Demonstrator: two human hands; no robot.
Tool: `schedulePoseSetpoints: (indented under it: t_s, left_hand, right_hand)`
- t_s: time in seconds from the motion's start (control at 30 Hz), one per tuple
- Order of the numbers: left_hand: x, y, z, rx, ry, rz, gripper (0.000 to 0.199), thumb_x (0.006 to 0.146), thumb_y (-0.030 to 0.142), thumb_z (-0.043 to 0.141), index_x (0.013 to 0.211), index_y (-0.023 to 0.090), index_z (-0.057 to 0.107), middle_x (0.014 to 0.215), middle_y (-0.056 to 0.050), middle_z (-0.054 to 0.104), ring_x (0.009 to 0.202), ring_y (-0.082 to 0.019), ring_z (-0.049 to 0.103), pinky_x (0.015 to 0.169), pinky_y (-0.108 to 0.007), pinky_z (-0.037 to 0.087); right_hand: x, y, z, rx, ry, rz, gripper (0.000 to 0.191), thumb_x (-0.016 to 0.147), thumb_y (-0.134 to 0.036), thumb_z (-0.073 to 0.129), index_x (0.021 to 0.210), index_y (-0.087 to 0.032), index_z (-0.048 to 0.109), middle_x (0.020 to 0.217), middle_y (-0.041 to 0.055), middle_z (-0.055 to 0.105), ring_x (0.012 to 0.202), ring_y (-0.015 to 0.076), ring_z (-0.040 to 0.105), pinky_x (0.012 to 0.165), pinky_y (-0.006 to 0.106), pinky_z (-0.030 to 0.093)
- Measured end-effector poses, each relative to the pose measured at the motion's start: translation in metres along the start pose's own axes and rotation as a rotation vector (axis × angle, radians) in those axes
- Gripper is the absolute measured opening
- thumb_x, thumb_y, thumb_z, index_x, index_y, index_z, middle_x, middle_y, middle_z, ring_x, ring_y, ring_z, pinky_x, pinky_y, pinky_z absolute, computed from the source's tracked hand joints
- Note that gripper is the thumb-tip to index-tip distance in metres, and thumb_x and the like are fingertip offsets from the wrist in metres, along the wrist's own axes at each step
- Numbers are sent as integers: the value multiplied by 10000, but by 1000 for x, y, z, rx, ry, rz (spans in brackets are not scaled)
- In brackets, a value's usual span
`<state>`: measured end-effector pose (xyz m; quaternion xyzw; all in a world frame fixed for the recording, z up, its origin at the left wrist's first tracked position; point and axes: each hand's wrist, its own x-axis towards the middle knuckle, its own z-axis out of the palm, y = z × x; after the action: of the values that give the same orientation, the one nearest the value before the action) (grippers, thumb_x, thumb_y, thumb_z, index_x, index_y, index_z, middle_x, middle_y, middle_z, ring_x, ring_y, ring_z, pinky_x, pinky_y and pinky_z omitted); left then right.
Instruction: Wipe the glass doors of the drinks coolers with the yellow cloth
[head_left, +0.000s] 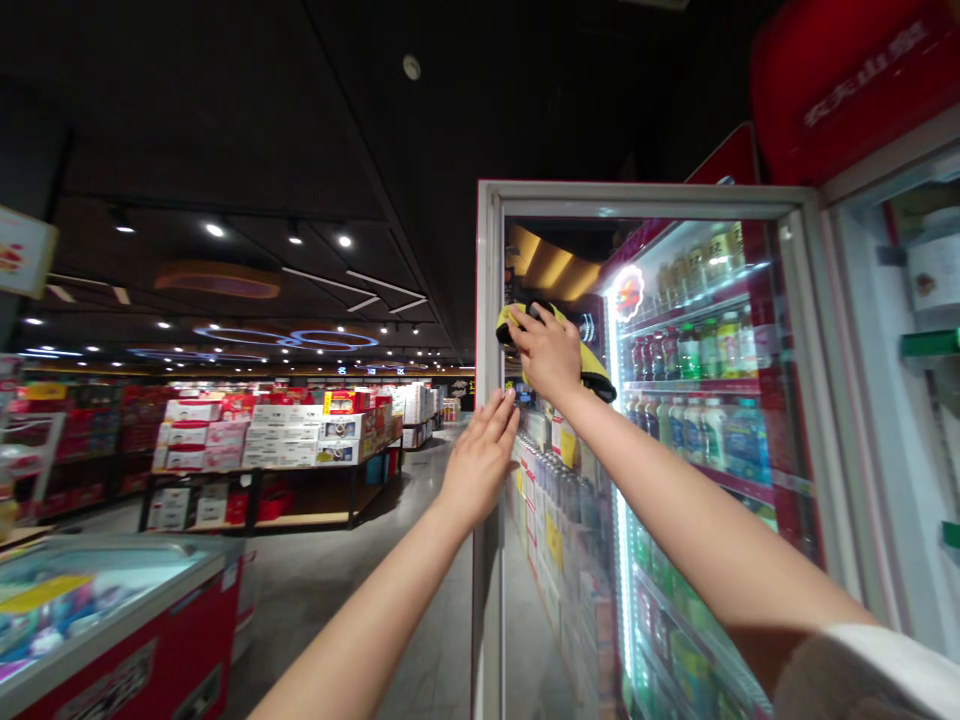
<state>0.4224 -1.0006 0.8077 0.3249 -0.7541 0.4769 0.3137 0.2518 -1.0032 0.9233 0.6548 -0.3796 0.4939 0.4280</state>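
Note:
A glass door with a pale metal frame point(491, 560) stands open from a red drinks fridge. My left hand point(480, 460) lies on the door's frame, with its fingers stretched out and pointing up. Higher up and to the right, my right hand point(549, 352) presses a yellow cloth with black edges point(592, 368) flat on the glass, near the frame's inner edge. Its fingers are bent over the cloth. Bottles on lit shelves point(697, 430) show in the glass.
At the right edge is the fridge's opening, with a green shelf strip point(930, 344). A red chest freezer point(180, 640) stands at the lower left. Behind it, a display table point(300, 500) bears stacked boxes. Grey floor point(420, 570) lies between these and the door.

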Motion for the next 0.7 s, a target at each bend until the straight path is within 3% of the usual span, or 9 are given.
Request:
schedulePoseSetpoints:
  t_s: [0.23,0.43,0.57,0.7]
  left_hand:
    - [-31,11,5,37,43,-19,774,883,147,618,1570,67,272,1658,-189,275,1568,-256,157,1254,-472,321]
    - [-45,15,6,111,14,-19,711,938,230,556,1565,43,278,1639,-206,311,1555,-261,226,1254,-467,318]
    - [-45,16,5,108,0,-19,746,937,245,553,1585,56,236,1647,-207,286,1560,-261,215,1253,-488,313]
    - [-44,18,1,97,15,-15,718,941,218,520,1589,75,246,1651,-190,274,1566,-250,178,1252,-485,311]
  right_hand:
    - [-56,8,13,121,18,-176,509,909,-83,493,1322,-321,673,1437,-24,630,1403,249,492,1085,490,398]
    - [-74,-2,16,95,-4,-383,479,961,-129,495,1359,-355,637,1488,-42,580,1437,233,454,1054,466,429]
    - [-66,-8,10,36,-45,-397,487,987,-124,495,1373,-397,615,1480,-57,588,1435,228,455,1036,468,437]
    - [-30,-11,0,1,-28,-252,561,963,-79,484,1427,-381,574,1553,-56,505,1466,261,408,1060,484,418]
